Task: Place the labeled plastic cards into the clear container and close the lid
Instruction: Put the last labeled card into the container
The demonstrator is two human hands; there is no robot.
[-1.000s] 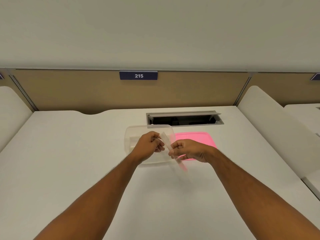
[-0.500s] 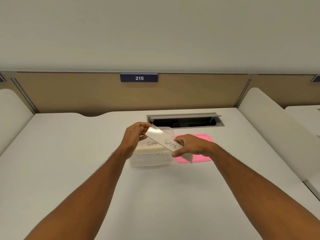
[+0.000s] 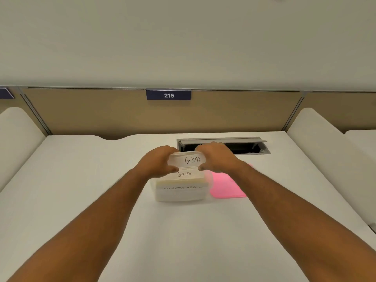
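Note:
A clear plastic card marked "GAMA" (image 3: 187, 160) is held level above the clear container (image 3: 181, 193), pinched at its left end by my left hand (image 3: 156, 162) and at its right end by my right hand (image 3: 216, 157). Just below it a card marked "GIRAFEE" (image 3: 188, 174) stands inside the container. Another card with writing shows blurred through the container's front wall. The pink lid (image 3: 226, 185) lies flat on the desk to the right of the container, partly under my right wrist.
The white desk (image 3: 81, 180) has an open cable hatch (image 3: 244, 146) just behind my hands. A tan partition with a "215" sign (image 3: 168, 95) closes off the back. White side dividers rise at the left and right edges.
The "GAMA" card went from tilted and edge-on to level and facing me, and both hands carried it back over the container. My right hand shifted from its lower end to its right end.

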